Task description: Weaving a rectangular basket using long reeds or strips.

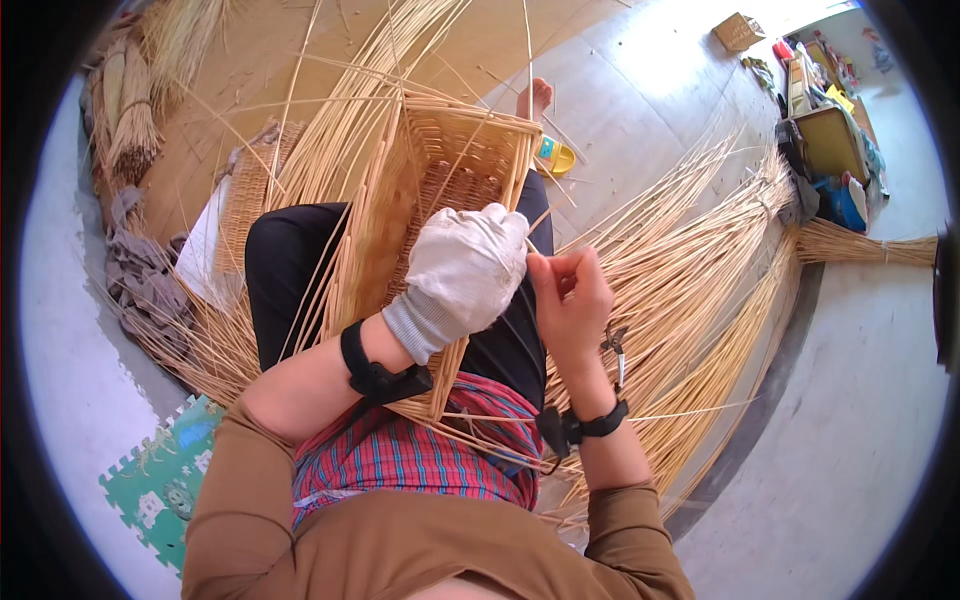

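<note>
A rectangular woven wicker basket lies tilted across my lap, its open side facing up and loose strands sticking out from its edges. My left hand, in a white knit glove, is closed over the basket's right rim. Its fingertips are turned away from view. Just to the right, my bare right hand pinches with thumb and forefinger close to the glove. A thin wicker strand shows between the two hands; its lower end runs toward the right fingertips.
A large fan of wicker strands spreads over the floor at my right, with metal-jawed cutters by my right wrist. More strands lie ahead. At left are tied bundles, grey cloth and a green foam mat.
</note>
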{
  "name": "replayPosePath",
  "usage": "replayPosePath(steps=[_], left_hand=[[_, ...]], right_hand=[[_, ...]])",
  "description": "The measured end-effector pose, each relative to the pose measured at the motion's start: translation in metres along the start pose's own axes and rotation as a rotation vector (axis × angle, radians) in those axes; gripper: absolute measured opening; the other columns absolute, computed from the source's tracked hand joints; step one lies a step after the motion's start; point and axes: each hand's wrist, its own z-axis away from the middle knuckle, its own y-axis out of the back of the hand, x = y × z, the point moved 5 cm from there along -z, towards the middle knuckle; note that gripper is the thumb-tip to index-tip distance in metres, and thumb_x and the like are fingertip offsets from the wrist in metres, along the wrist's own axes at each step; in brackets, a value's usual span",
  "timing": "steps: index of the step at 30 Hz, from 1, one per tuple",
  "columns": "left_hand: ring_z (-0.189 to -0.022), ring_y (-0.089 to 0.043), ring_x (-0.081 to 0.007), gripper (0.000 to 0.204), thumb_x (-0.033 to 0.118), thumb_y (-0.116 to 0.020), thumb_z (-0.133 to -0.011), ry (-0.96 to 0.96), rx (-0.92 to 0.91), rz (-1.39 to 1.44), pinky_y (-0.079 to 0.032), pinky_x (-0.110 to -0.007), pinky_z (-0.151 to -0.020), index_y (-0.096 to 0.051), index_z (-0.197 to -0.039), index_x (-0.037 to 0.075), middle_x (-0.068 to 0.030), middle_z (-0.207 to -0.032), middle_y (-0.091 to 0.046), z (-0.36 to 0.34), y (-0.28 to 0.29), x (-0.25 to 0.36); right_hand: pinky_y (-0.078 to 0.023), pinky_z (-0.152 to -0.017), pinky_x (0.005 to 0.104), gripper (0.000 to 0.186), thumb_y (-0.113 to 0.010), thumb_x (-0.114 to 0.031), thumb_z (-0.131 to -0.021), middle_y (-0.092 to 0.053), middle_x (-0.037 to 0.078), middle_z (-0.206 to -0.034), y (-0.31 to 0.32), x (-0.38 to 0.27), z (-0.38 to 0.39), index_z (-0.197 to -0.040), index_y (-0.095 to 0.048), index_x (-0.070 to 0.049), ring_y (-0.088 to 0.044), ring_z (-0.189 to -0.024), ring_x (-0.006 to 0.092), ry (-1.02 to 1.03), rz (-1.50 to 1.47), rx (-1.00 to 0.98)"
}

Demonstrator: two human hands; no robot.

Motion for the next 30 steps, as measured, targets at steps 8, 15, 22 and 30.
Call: replayPosePath(steps=[8,15,22,30], left_hand=[[-0.087,-0.06,-0.0057,0.009,0.003,-0.067,-0.102,0.307,-0.127,0.959,-0.051,-0.024,-0.076,-0.067,-0.111,0.002,-0.002,-0.094,-0.068,-0.001,0.001,-0.018],[-0.065,-0.07,-0.021,0.006,0.005,-0.071,-0.095,0.35,0.082,0.634,-0.053,-0.035,-0.061,-0.068,-0.1,0.003,-0.0147,-0.077,-0.07,0.006,0.019,-0.034],[-0.07,-0.058,-0.0065,0.007,0.006,-0.068,-0.096,0.391,-0.143,0.767,-0.049,-0.027,-0.064,-0.066,-0.098,0.0,-0.0026,-0.079,-0.066,-0.003,0.022,-0.05],[-0.071,-0.06,-0.0075,0.012,0.014,-0.068,-0.097,0.433,-0.339,0.913,-0.048,-0.026,-0.063,-0.067,-0.102,0.003,-0.0013,-0.081,-0.065,-0.012,-0.007,-0.074]], right_hand=[[-0.052,-0.074,0.024,0.021,-0.082,-0.016,-0.094,-0.068,0.001,-0.098,-0.024,0.038,-0.012,-0.104,-0.067,-0.004,-0.062,-0.081,0.0078,-0.264,-0.661,-0.118],[-0.057,-0.087,0.0286,0.043,-0.082,-0.012,-0.092,-0.064,0.007,-0.111,-0.053,0.023,-0.029,-0.124,-0.055,-0.001,-0.065,-0.102,0.0123,-0.311,-0.815,-0.348],[-0.054,-0.089,0.0276,0.041,-0.085,-0.008,-0.089,-0.066,0.001,-0.103,-0.059,0.027,-0.039,-0.119,-0.057,-0.005,-0.065,-0.095,0.0107,-0.498,-0.784,-0.538],[-0.045,-0.065,0.019,0.036,-0.082,-0.005,-0.09,-0.067,-0.002,-0.09,-0.07,0.026,-0.05,-0.107,-0.05,-0.011,-0.062,-0.076,0.005,-0.608,-0.832,-0.644]])
